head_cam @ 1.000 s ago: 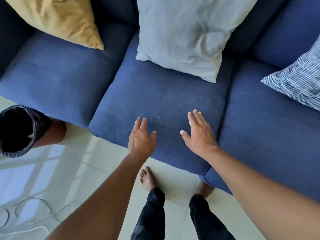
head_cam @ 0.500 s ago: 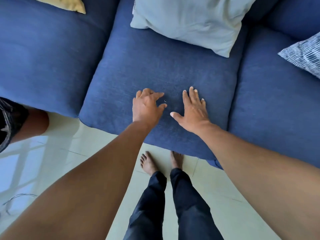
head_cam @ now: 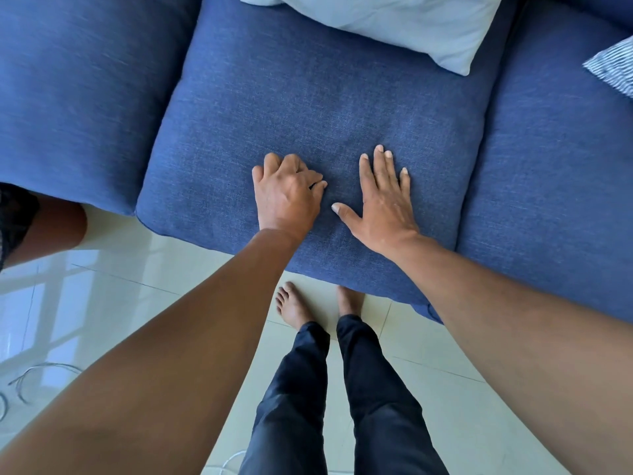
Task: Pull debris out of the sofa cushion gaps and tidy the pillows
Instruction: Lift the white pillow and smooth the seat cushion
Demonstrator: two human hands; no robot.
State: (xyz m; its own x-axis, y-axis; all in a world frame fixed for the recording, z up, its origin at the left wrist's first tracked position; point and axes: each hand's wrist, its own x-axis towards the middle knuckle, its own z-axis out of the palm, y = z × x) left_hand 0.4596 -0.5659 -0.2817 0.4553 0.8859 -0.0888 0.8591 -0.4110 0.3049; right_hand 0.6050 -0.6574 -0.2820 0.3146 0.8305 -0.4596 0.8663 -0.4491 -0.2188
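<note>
Two hands on the middle cushion (head_cam: 308, 108): your left hand (head_cam: 286, 197) fingers pinch together, likely at a speck; right hand (head_cam: 383, 200) flat, fingers apart, bracing fabric.

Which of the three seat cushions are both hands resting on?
The middle seat cushion: left hand and right hand lie on it; the cushions either side are untouched.

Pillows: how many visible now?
2. White pillow at the back of the middle seat cushion; striped pillow cut off at right edge. Others may lie outside the frame.
</note>
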